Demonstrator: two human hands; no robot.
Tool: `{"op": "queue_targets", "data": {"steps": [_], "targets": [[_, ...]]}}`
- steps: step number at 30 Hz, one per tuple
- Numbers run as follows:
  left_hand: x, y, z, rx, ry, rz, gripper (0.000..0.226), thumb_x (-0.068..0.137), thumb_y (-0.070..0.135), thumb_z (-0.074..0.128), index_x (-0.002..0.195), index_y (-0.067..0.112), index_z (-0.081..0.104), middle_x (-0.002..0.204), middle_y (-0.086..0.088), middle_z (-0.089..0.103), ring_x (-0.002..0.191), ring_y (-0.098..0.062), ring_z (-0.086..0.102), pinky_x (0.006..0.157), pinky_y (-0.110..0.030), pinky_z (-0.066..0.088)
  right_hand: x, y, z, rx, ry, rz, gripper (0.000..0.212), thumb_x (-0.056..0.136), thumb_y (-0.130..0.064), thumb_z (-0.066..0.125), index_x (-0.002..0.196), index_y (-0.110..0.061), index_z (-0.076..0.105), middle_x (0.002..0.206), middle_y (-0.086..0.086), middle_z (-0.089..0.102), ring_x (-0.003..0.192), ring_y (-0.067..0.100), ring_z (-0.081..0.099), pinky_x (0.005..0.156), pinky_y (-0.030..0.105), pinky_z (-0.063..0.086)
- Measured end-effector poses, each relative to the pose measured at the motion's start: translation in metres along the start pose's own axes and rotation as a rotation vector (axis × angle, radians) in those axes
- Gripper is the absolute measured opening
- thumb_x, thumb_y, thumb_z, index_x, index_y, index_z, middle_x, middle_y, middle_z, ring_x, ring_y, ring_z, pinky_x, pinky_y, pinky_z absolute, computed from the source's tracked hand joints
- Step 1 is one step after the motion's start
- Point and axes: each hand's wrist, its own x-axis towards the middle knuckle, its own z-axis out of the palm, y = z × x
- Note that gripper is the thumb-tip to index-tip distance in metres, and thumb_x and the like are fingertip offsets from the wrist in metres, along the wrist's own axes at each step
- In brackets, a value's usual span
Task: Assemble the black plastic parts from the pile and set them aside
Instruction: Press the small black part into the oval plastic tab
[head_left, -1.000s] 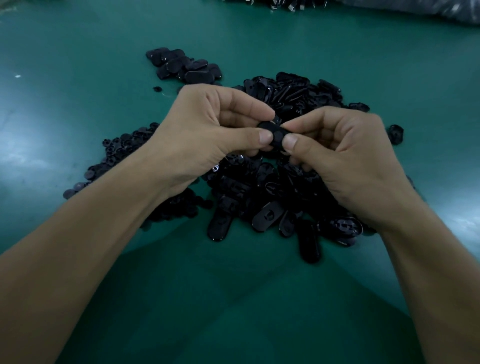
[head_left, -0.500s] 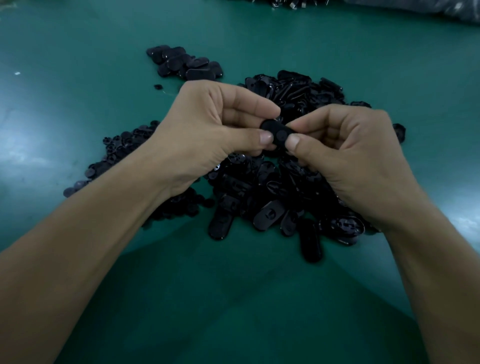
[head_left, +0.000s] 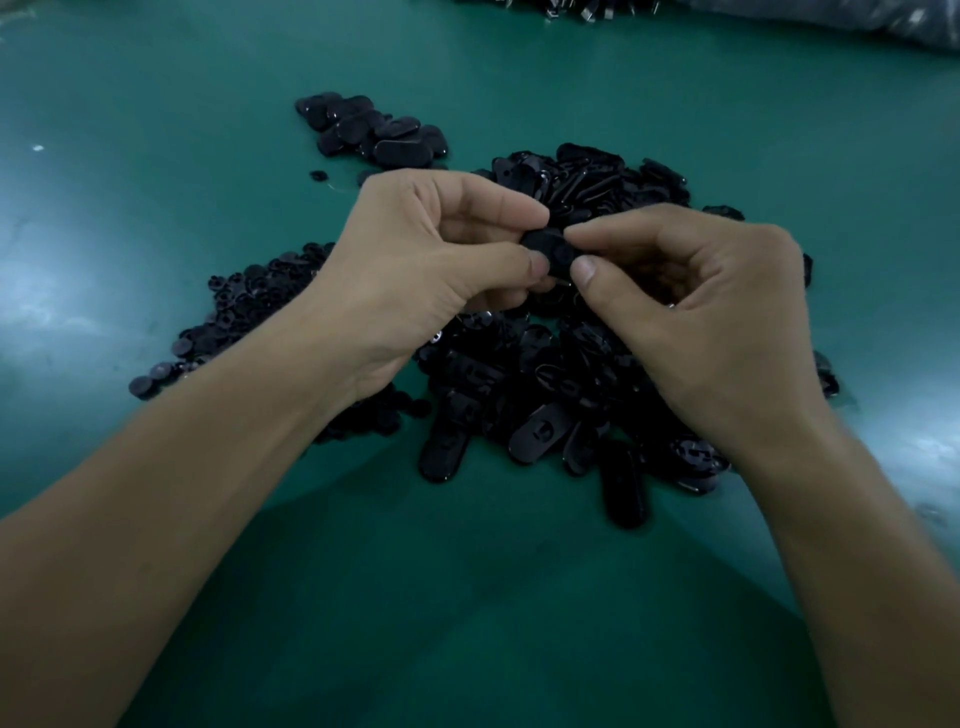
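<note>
Across the dark green desk (head_left: 156, 130) spreads our main pile of black oval plastic parts (head_left: 545, 405), lying at the centre. At eight o'clock from it lies a flatter heap of small round black plastic pieces (head_left: 244, 301). At eleven o'clock, well apart, sits a small cluster of black oval pieces (head_left: 374, 130), likely our finished ones. Above the pile our left hand (head_left: 415, 270) and right hand (head_left: 717, 322) meet, and the fingers (head_left: 514, 265) of both pinch one small black plastic part (head_left: 550, 252) between thumb and forefinger. We judge that we are pressing two pieces together; whether they have seated we cannot tell. To do it well we should hold the halves square, squeeze evenly from both thumbs, and feel for the seat before carrying the piece to eleven o'clock. We can read no brand, label or writing anywhere.
</note>
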Motion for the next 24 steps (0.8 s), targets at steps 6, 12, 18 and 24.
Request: {"op": "queue_targets", "data": {"steps": [6,12,18,24], "targets": [[-0.0007,0.0009,0.0021,-0.037,0.026,-0.024,0.022,0.075,-0.007,0.078,0.087,0.01,0.071,0.071,-0.004,0.073,0.068,-0.017,0.071,0.065,-0.024,0.057,-0.0008,-0.0002,0.0039,-0.068,0.051,-0.056,0.018,0.089,-0.023,0.076,0.107,-0.024,0.075,0.094,-0.014,0.071,0.084,0.003,0.068,0.072,0.015,0.05],[-0.0023,0.0013,0.0052,-0.052,0.051,-0.026,0.021,0.076,-0.01,0.076,0.085,0.008,0.069,0.07,-0.005,0.074,0.07,-0.019,0.075,0.068,-0.026,0.061,-0.0015,-0.0022,0.0089,-0.081,0.119,-0.042,0.014,0.089,-0.018,0.076,0.1,-0.027,0.075,0.096,-0.008,0.068,0.087,0.001,0.064,0.072,0.009,0.044],[-0.0022,0.0021,0.0061,-0.057,0.082,-0.028,0.022,0.075,-0.011,0.077,0.085,0.008,0.069,0.071,-0.007,0.074,0.071,-0.021,0.075,0.068,-0.028,0.061,0.0018,-0.0042,0.007,0.096,0.094,0.075,0.016,0.089,-0.015,0.074,0.09,-0.03,0.072,0.08,-0.014,0.072,0.074,0.003,0.067,0.069,0.016,0.05],[-0.0029,0.0023,0.0052,-0.032,0.084,0.002,0.024,0.073,-0.009,0.08,0.081,0.011,0.07,0.071,-0.005,0.074,0.072,-0.021,0.073,0.07,-0.03,0.062,0.0019,-0.0056,0.0073,0.167,0.047,0.125,0.016,0.087,-0.013,0.075,0.087,-0.029,0.071,0.078,-0.007,0.073,0.072,0.006,0.068,0.067,0.017,0.052]]}}
